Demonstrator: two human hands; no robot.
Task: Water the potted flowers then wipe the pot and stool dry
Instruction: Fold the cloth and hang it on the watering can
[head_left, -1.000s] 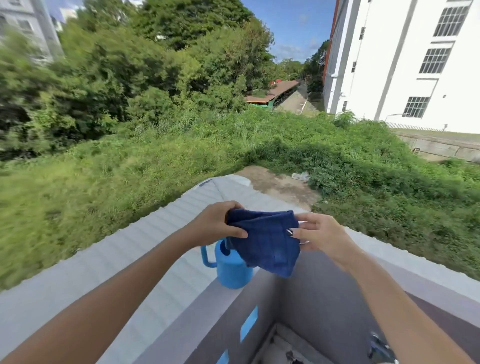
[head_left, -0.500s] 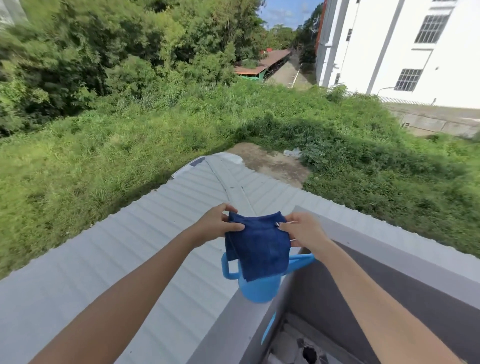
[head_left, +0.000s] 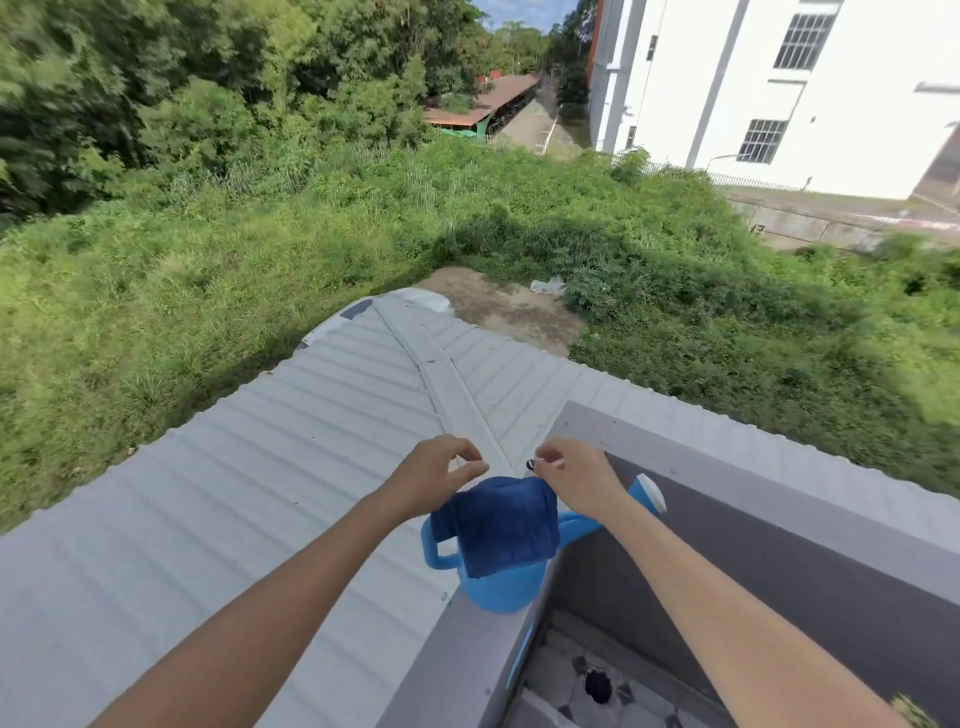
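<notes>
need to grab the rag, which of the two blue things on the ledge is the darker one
The dark navy cloth, draped over the lighter sky-blue plastic watering can, which has a handle and spout. The right hand pinches the cloth's top corner.

Both bare arms reach forward, side by side. The left hand (head_left: 434, 480) and right hand (head_left: 576, 480) curl their fingers, wrists nearly level.
</notes>
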